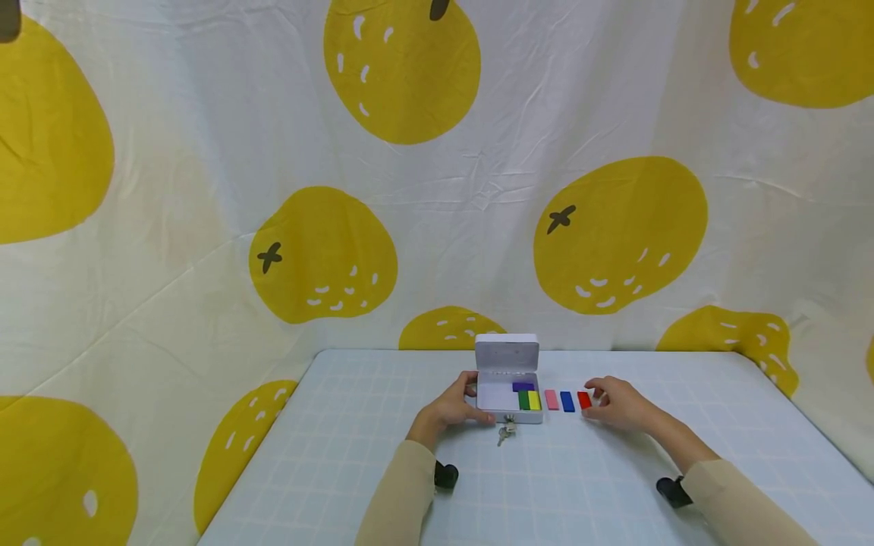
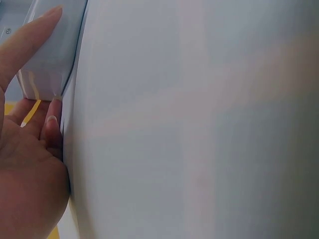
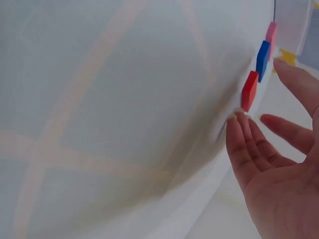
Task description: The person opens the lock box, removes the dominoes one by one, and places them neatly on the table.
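A small white cash box (image 1: pixel 496 415) stands with its lid raised. My left hand (image 1: pixel 447 406) holds it by the left side, thumb along the front and fingers at the rear corner; the left wrist view shows thumb and fingers about the box (image 2: pixel 55 55). Inside are a purple block (image 1: pixel 523 387), a green block (image 1: pixel 523 400) and a yellow block (image 1: pixel 534 400). To its right lie a pink block (image 1: pixel 551 400), a blue block (image 1: pixel 567 402) and a red block (image 1: pixel 583 400). My right hand (image 3: pixel 279 164) is beside the red block, fingers extended and slightly bent, with nothing gripped.
Keys (image 1: pixel 506 432) hang at the box's front lock. Box and blocks are on a table with a pale checked cloth (image 1: pixel 532 485). Behind it hangs a white curtain (image 1: pixel 464 250) printed with yellow fruit.
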The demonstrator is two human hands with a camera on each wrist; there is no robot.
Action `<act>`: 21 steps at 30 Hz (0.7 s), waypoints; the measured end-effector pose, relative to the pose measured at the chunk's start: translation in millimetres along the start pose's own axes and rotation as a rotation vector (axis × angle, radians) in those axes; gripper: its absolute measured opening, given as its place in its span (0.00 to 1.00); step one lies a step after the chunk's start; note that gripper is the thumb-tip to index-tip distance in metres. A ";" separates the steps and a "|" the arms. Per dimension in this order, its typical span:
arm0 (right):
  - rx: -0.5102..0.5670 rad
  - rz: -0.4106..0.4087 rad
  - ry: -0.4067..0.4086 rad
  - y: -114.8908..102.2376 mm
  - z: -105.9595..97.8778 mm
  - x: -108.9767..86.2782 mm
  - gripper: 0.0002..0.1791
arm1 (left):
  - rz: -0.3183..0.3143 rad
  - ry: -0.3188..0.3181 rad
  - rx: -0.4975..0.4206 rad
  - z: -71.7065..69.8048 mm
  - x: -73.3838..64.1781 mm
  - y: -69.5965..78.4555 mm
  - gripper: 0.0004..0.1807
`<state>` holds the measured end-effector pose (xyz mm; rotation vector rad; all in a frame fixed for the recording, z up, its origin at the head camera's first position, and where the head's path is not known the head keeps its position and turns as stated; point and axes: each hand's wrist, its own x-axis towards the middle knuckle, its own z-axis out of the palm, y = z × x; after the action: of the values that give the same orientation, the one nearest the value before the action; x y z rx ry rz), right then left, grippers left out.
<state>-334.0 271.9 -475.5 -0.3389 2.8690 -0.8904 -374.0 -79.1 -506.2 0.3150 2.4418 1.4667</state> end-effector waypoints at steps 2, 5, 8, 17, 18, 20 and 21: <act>-0.003 -0.009 0.002 -2.6 -2.1 -2.8 0.32 | -0.003 0.003 0.003 0.3 0.2 -0.2 0.52; -0.006 -0.046 0.007 -7.3 -6.1 -6.4 0.32 | -0.003 0.005 0.005 0.6 0.1 -0.1 0.52; -0.008 -0.069 0.018 -12.4 -8.3 -7.3 0.32 | -0.001 0.005 0.001 0.4 0.3 0.1 0.51; -0.002 -0.129 0.024 -32.2 -5.8 -4.3 0.32 | 0.006 -0.002 -0.005 0.1 0.7 -0.3 0.52; 0.002 -0.129 0.024 -34.9 -4.9 -3.9 0.32 | 0.004 -0.002 -0.006 0.3 0.4 -0.3 0.52; 0.013 -0.130 0.023 -41.0 -3.3 -3.2 0.32 | -0.002 -0.001 -0.007 0.7 0.2 -0.5 0.52; 0.014 -0.137 0.022 -44.0 -2.8 -2.9 0.31 | -0.006 0.000 -0.007 0.8 0.1 -0.7 0.52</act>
<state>-323.9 238.9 -448.1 -0.5333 2.8873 -0.9410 -373.8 -78.7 -507.2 0.3063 2.4352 1.4724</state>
